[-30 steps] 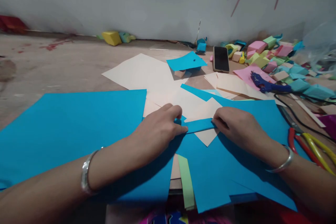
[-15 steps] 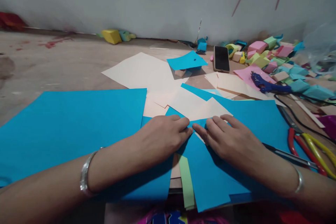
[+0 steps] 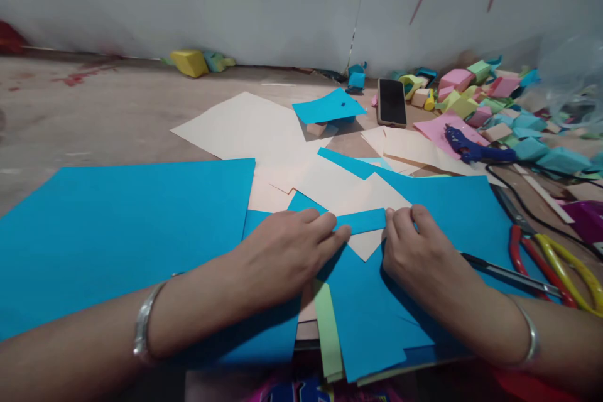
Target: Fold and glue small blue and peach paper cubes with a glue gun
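Observation:
Between my hands lies a narrow blue paper strip (image 3: 365,221), over a cream paper piece (image 3: 346,185). My left hand (image 3: 301,245) has its fingers closed on the strip's left end, with the thumb pressed along it. At the right end, my right hand (image 3: 417,248) pinches the strip between thumb and fingers. Under my hands are blue paper sheets (image 3: 372,320), with a light green paper strip (image 3: 328,333) sticking out at the near edge. A large blue sheet (image 3: 141,220) spreads beneath my left forearm.
Red-and-yellow handled scissors (image 3: 549,257) and a utility knife (image 3: 513,275) lie by my right forearm. Beyond them are a blue glue gun (image 3: 471,146) with its cord, a phone (image 3: 391,102) and a pile of small folded paper boxes (image 3: 499,97). A wall (image 3: 188,0) closes the back.
My right hand has slid right, away from my left hand, to the strip's right end. More of the blue strip now shows between them. My left hand stays on its left end.

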The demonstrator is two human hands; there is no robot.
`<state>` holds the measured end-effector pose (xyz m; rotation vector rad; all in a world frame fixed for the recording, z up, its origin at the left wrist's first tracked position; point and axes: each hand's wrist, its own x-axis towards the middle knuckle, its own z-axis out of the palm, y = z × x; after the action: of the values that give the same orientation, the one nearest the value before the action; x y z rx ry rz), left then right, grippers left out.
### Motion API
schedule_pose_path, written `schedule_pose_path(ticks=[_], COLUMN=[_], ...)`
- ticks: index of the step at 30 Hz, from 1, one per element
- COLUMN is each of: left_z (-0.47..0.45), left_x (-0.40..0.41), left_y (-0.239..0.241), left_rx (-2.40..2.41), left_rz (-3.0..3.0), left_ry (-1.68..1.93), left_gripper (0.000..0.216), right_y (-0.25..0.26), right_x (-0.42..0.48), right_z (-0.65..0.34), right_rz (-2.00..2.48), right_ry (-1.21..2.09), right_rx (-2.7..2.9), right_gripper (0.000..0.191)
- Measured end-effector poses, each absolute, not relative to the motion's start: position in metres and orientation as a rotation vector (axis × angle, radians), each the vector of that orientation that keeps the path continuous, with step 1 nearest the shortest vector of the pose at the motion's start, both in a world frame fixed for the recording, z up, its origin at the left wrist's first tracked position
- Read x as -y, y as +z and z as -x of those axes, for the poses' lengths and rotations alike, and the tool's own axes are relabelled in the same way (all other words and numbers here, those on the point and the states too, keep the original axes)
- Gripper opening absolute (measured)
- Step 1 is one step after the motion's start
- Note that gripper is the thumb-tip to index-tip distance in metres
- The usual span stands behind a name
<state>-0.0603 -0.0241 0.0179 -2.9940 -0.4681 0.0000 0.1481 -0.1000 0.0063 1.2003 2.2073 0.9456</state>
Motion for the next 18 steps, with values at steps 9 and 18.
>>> schedule_pose_path(ticks=[9,18], left_z=[0.055,0.070], left_x=[0.028,0.067], left_y=[0.028,0.026], left_rx=[0.507,0.667], left_rz=[3.008,2.748], left_ry=[0.174,0.079], left_gripper=[0.020,0.020], right_y=[0.004,0.001], right_x=[0.099,0.100], right_z=[-0.151,-0.154], right_rz=[-1.167,-1.239], right_ry=[0.939,0.961], right_rx=[-2.223,-2.256], right_gripper=[0.029,0.022])
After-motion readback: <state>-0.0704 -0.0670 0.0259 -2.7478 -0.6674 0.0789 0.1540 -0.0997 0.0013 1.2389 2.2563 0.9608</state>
